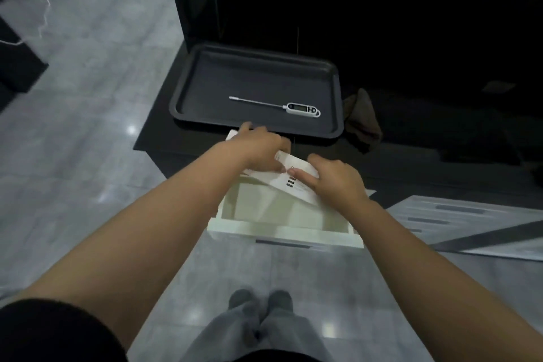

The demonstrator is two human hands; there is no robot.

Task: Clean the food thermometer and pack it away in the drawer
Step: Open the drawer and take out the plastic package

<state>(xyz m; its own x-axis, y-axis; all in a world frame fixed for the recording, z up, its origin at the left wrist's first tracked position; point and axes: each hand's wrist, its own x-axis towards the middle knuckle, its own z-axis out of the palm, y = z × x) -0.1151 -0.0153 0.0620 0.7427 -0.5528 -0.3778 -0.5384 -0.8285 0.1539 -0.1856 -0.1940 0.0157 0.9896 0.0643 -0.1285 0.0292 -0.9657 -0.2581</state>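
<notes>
The thermometer [282, 106] lay in the tray [188, 79], probe pointing left, with bare tray floor all around it. The tray sat on the dark counter [152, 138], its near rim just beyond the open drawer [282, 236]. Both hands held a white box [296, 182] tilted over the drawer's back edge: the left hand [261, 145] gripped its far end, the right hand [335, 182] pressed on its near end. The drawer's interior showed clear below. A brown cloth [363, 120] lay just right of the tray.
</notes>
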